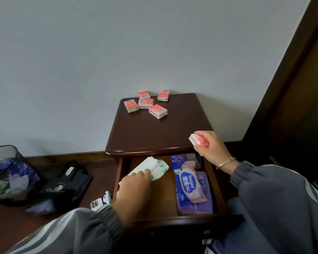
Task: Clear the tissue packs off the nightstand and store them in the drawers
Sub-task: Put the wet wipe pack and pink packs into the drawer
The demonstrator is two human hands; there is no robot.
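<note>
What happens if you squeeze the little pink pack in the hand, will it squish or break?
The pink tissue pack looks like soft plastic wrap around folded tissues, so it would probably squish, not break. The right hand holds it with only fingers and thumb, so it seems light. Its flat sides suggest it won't roll.

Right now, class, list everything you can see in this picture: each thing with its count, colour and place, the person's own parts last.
tissue packs: five, pink and white, back of the nightstand top
nightstand: one, dark brown, against the wall
drawer: one, brown, pulled open
white pack: one, white and green, drawer's left side
wipes pack: one, blue, drawer's right, on purple packs
bin: one, dark, floor at left
black bag: one, floor beside the bin
phone: one, white, floor
left hand: on the white pack
right hand: holding a pink pack
</note>
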